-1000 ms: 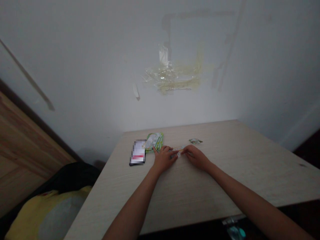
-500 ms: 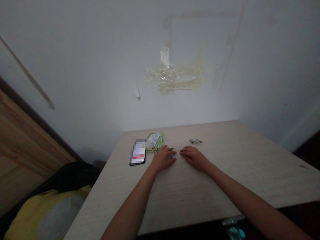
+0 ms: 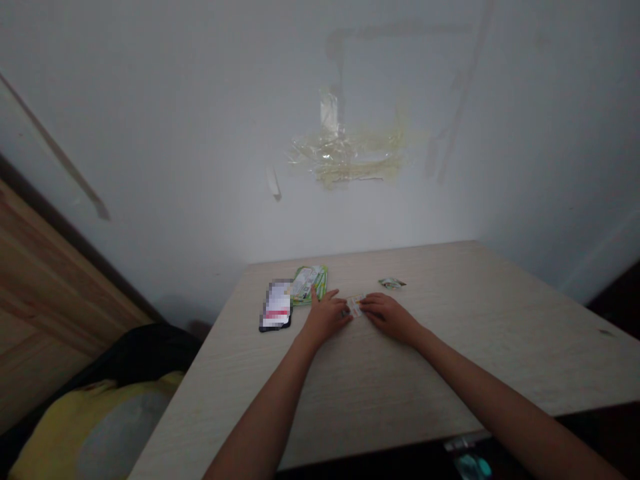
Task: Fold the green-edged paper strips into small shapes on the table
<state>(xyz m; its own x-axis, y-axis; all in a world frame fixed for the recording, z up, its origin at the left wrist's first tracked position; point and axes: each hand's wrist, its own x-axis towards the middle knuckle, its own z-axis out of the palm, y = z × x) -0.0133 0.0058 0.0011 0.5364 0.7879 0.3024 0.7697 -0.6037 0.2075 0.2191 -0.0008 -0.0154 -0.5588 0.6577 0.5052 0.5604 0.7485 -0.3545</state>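
A small flat piece of white paper or card [image 3: 355, 306] with coloured print lies on the table between my hands. My left hand [image 3: 327, 319] is at its left edge with thumb and fingers spread apart, fingertips at or touching the paper. From the right, my right hand [image 3: 391, 315] holds the other edge with its fingers close together. What the right thumb does beneath the fingers is hidden. Just beyond my left hand lies a green and white printed packet [image 3: 309, 284].
A phone [image 3: 277, 307] with a lit, blurred screen lies left of the packet. A small crumpled green wrapper [image 3: 392, 283] is farther back on the right. The pale wooden table [image 3: 390, 393] meets a wall [image 3: 225, 167] with old tape. A yellow and grey soft item [image 3: 100, 427] lies lower left.
My left hand has drawn slightly back and its fingers have lifted and spread, so more of the paper shows. The right hand has hardly moved.
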